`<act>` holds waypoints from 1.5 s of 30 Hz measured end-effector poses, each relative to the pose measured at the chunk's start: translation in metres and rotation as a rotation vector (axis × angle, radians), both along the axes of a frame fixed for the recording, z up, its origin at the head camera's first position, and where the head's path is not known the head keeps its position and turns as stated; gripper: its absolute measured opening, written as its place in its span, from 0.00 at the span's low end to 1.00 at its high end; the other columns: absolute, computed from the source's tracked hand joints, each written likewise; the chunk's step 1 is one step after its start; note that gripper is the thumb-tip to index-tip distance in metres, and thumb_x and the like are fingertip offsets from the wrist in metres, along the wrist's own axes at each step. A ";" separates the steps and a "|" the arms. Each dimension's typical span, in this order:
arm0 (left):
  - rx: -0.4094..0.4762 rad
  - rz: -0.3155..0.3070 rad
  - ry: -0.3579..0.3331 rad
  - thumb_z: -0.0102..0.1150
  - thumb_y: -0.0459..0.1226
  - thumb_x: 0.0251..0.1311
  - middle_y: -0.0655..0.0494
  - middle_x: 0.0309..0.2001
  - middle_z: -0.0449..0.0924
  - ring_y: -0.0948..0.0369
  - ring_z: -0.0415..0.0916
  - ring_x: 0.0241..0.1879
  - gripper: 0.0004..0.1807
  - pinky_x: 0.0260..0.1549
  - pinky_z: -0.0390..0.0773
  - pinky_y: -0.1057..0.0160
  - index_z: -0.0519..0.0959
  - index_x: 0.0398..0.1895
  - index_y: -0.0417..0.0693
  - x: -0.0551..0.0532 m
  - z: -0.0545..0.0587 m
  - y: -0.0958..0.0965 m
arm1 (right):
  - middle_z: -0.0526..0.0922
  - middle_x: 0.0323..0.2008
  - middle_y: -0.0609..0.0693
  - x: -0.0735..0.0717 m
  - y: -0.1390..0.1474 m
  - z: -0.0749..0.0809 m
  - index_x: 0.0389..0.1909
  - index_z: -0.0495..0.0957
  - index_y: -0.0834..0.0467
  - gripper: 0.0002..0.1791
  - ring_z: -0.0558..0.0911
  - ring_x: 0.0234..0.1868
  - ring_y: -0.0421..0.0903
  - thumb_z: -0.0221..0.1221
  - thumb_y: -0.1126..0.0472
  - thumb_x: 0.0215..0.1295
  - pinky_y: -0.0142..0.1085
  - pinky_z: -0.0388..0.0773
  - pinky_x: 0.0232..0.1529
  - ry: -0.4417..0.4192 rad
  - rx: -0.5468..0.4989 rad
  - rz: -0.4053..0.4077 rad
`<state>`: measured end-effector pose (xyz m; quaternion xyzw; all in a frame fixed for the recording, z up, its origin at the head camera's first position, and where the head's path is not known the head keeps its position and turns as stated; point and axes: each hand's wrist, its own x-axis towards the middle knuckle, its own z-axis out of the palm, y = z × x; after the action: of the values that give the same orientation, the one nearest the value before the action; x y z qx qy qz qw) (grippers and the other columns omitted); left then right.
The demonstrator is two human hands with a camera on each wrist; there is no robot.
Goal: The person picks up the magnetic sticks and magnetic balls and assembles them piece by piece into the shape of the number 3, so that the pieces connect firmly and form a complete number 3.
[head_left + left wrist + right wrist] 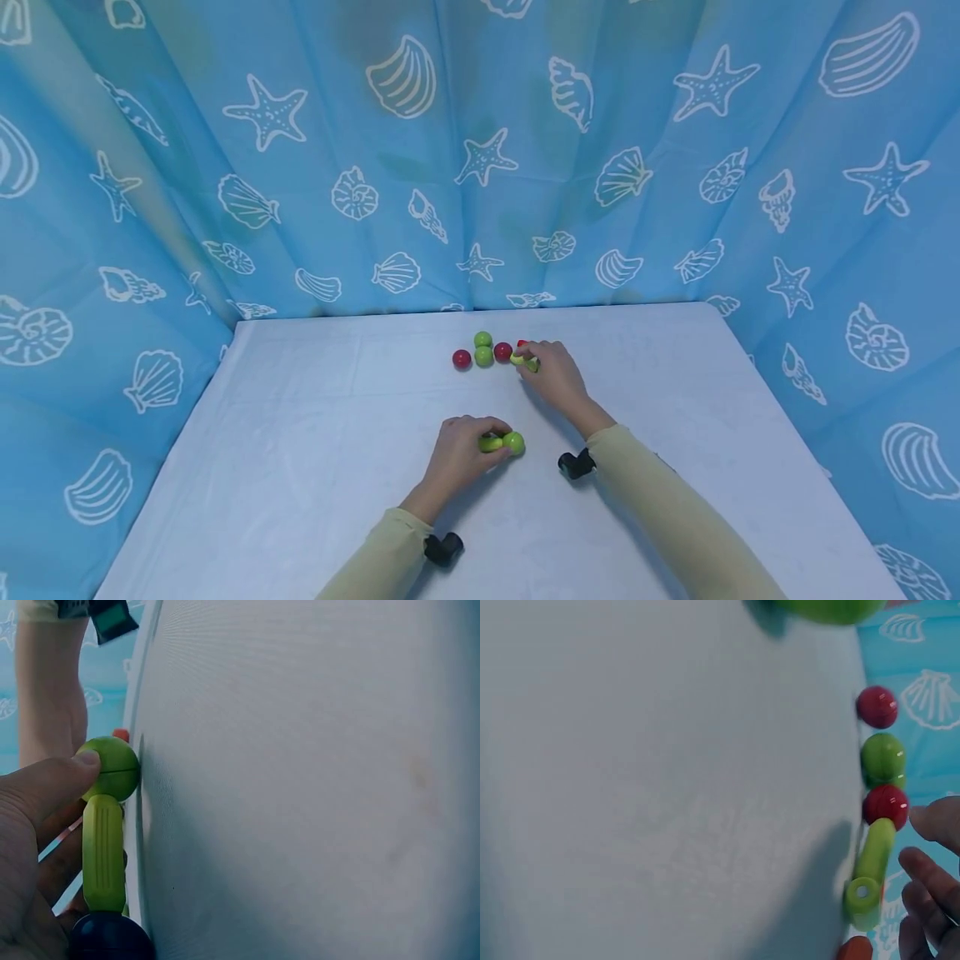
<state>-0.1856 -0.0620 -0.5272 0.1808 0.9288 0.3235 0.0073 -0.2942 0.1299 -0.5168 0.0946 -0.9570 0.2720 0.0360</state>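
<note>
My left hand (pixel 463 450) holds a toy piece low over the table, its thumb pressed on a green ball (pixel 111 769). A ridged yellow-green rod (pixel 103 855) meets this ball at one end and a dark ball (pixel 111 939) at the other. The dark ball is hidden in the head view. Farther back, my right hand (pixel 553 373) reaches over short yellow-green rods (pixel 103 855), thumb and fingers apart. In the right wrist view, its fingertips (pixel 913 861) are beside one green rod (pixel 874 851), near a dark red ball (pixel 886 806).
Left of the right hand lie two green balls (pixel 483 357) and another red ball (pixel 461 359). A small red piece (pixel 522 342) shows partly behind the fingers. White cloth covers the table (pixel 322 467). A blue seashell curtain (pixel 480 225) surrounds its back and sides.
</note>
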 end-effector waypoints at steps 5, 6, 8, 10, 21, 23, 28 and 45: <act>0.008 -0.004 -0.006 0.72 0.47 0.60 0.65 0.44 0.87 0.63 0.78 0.42 0.15 0.59 0.70 0.45 0.86 0.49 0.57 -0.001 -0.001 0.000 | 0.85 0.52 0.51 -0.011 -0.005 -0.007 0.54 0.83 0.49 0.16 0.77 0.54 0.53 0.68 0.54 0.67 0.50 0.74 0.58 0.036 0.144 -0.031; 0.009 -0.003 -0.009 0.72 0.47 0.60 0.65 0.44 0.87 0.63 0.78 0.42 0.15 0.59 0.70 0.45 0.86 0.49 0.58 -0.001 -0.001 0.000 | 0.85 0.52 0.52 -0.013 -0.006 -0.008 0.54 0.83 0.49 0.17 0.77 0.54 0.53 0.68 0.54 0.66 0.50 0.74 0.58 0.038 0.158 -0.033; 0.010 -0.002 -0.012 0.72 0.47 0.61 0.65 0.44 0.86 0.63 0.78 0.43 0.15 0.59 0.70 0.45 0.86 0.50 0.58 -0.001 -0.002 -0.001 | 0.85 0.52 0.52 -0.014 -0.008 -0.009 0.55 0.82 0.49 0.18 0.78 0.54 0.53 0.68 0.53 0.66 0.51 0.73 0.58 0.036 0.174 -0.032; 0.010 0.000 -0.011 0.72 0.47 0.61 0.65 0.44 0.87 0.62 0.78 0.43 0.15 0.59 0.69 0.44 0.86 0.50 0.58 -0.001 -0.002 0.000 | 0.86 0.51 0.51 -0.015 -0.009 -0.009 0.55 0.82 0.48 0.18 0.78 0.53 0.53 0.69 0.53 0.65 0.52 0.73 0.58 0.037 0.188 -0.026; 0.002 0.006 0.001 0.72 0.46 0.60 0.66 0.43 0.87 0.64 0.78 0.42 0.15 0.59 0.70 0.45 0.86 0.49 0.58 -0.001 -0.003 0.000 | 0.86 0.43 0.48 -0.014 -0.013 -0.010 0.53 0.81 0.47 0.15 0.79 0.48 0.51 0.67 0.56 0.66 0.51 0.71 0.56 0.017 0.181 0.000; 0.002 0.009 0.001 0.72 0.46 0.60 0.66 0.43 0.87 0.64 0.77 0.41 0.15 0.59 0.70 0.45 0.87 0.49 0.58 -0.001 -0.003 0.000 | 0.86 0.42 0.48 -0.013 -0.013 -0.010 0.53 0.81 0.47 0.15 0.78 0.47 0.50 0.67 0.57 0.66 0.51 0.71 0.56 0.019 0.170 0.009; 0.009 0.007 0.004 0.72 0.47 0.60 0.66 0.42 0.87 0.64 0.77 0.40 0.14 0.58 0.70 0.45 0.87 0.49 0.58 0.000 -0.002 0.000 | 0.86 0.41 0.48 -0.011 -0.013 -0.009 0.53 0.82 0.47 0.15 0.78 0.46 0.50 0.66 0.58 0.66 0.52 0.71 0.54 0.034 0.154 0.025; 0.006 0.007 0.024 0.73 0.47 0.59 0.66 0.42 0.87 0.65 0.76 0.39 0.14 0.58 0.70 0.45 0.87 0.48 0.58 0.000 -0.001 0.000 | 0.86 0.43 0.50 -0.006 -0.011 -0.010 0.59 0.83 0.47 0.21 0.78 0.49 0.52 0.66 0.56 0.65 0.53 0.71 0.56 -0.006 0.180 0.034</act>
<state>-0.1853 -0.0622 -0.5283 0.1815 0.9284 0.3241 -0.0052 -0.3004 0.1189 -0.5263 0.1130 -0.9759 0.1857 0.0199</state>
